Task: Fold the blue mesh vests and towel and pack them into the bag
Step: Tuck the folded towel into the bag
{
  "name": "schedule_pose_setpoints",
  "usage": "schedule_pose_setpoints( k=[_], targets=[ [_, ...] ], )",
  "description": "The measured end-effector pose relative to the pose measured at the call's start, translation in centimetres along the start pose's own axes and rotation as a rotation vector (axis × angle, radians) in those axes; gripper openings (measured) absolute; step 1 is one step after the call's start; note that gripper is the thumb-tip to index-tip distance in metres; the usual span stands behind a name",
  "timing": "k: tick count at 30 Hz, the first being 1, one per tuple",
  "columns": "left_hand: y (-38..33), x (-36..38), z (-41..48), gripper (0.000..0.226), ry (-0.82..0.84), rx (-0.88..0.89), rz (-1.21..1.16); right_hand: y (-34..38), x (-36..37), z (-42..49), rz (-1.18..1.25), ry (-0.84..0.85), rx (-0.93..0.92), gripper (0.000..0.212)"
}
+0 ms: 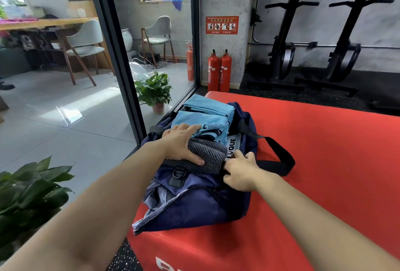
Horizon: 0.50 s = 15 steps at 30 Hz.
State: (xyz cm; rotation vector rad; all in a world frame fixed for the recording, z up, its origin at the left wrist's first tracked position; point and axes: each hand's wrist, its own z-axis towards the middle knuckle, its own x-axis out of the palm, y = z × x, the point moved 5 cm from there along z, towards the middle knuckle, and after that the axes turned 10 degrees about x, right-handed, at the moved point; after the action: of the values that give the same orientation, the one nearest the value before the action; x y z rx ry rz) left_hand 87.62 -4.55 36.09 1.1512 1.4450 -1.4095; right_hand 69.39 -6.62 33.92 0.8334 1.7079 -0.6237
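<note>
A navy bag (194,203) lies open on the red mat (324,162). Folded light-blue mesh vests (205,117) are stacked in its far half. A folded dark grey towel (207,155) sits in the bag in front of them. My left hand (181,143) lies flat across the towel, fingers reaching onto the vests and thumb along the towel's near side. My right hand (240,171) grips the bag's right edge beside the towel, next to its black strap (279,156).
A glass wall (121,58) runs along the mat's left edge. Potted plants stand by it (154,91) and at my near left (32,195). Two red fire extinguishers (219,71) and black exercise bikes (313,32) stand beyond the mat.
</note>
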Motion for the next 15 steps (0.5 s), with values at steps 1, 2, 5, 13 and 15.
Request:
schedule_pose_setpoints(
  k=[1,2,5,13,15],
  targets=[
    [0.0,0.0,0.0,0.115,0.001,-0.001,-0.002,0.0,0.0,-0.1,0.002,0.022,-0.003,0.015],
    [0.1,0.0,0.0,0.116,0.003,-0.003,-0.004,0.0,0.1,-0.3,0.010,0.044,-0.004,0.016],
    [0.2,0.0,0.2,0.117,0.010,-0.010,-0.003,0.4,0.3,-0.5,-0.047,-0.026,-0.047,0.025],
    [-0.6,-0.1,0.6,0.109,0.006,-0.035,0.100,-0.1,-3.6,-2.5,0.135,-0.438,-0.181,0.013],
    [-0.9,-0.1,0.8,0.098,0.000,-0.033,0.154,0.3,-5.5,-3.2,0.169,-0.593,-0.217,0.011]
  ],
)
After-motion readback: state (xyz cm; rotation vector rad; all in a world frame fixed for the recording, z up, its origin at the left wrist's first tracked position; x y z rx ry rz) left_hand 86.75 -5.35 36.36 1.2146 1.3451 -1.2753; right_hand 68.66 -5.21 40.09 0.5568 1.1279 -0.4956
